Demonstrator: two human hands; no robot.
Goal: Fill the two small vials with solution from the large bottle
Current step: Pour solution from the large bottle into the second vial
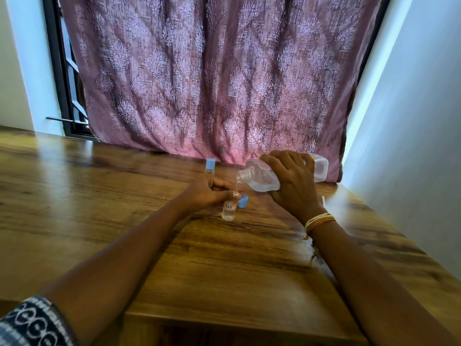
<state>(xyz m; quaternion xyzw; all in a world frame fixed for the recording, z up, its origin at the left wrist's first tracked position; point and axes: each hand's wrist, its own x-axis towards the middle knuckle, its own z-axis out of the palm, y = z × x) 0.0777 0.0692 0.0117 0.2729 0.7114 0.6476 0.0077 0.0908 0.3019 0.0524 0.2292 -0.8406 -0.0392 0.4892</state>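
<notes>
Head view findings are recorded from left to right. A patterned sleeve is seen at the lower left corner. The wooden table is shown with a broad bare stretch on its left side and in the foreground, and its near edge is seen to run across the bottom of the frame. Its far edge is met by a pink patterned curtain; a dark window frame is exposed at the curtain's left.

A capped vial with a blue lid is observed upright near the far edge, just behind the left hand. An uncapped vial with a small label is held upright on the table by that hand; the thumb is pressed to its neck and the other fingers are curled behind it. A loose blue cap is noted on the table just beside this vial.

The large bottle is gripped by the right hand, with fingers wrapped over its body. It is tilted mouth-down to the left, and a thin stream is seen falling from its open neck toward the held vial. Thread bands are worn on the right wrist. A white wall closes off the table's right side.
</notes>
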